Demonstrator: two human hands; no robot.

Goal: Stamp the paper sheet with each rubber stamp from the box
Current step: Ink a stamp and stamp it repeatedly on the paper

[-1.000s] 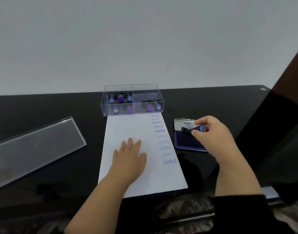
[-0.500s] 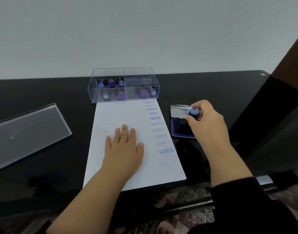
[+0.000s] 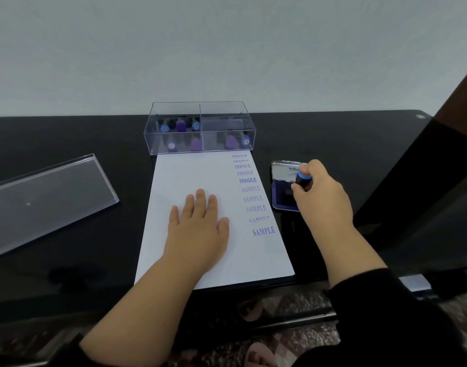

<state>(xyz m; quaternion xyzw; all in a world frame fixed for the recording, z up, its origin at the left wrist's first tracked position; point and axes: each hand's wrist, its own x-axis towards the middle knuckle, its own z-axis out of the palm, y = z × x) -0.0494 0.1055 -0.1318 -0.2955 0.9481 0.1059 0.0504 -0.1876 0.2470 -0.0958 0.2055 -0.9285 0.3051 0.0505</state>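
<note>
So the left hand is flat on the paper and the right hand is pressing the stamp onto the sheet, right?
Not quite. The head view shows the left hand flat on the paper, but the right hand is pressing the stamp onto the ink pad, not the sheet.

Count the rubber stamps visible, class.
8: five in the clear plastic box's left compartment, two in its right, one blue-capped stamp gripped by the right hand. Others may hide.

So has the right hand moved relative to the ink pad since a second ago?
Yes. The right hand tipped the stamp upright, down onto the ink pad.
</note>
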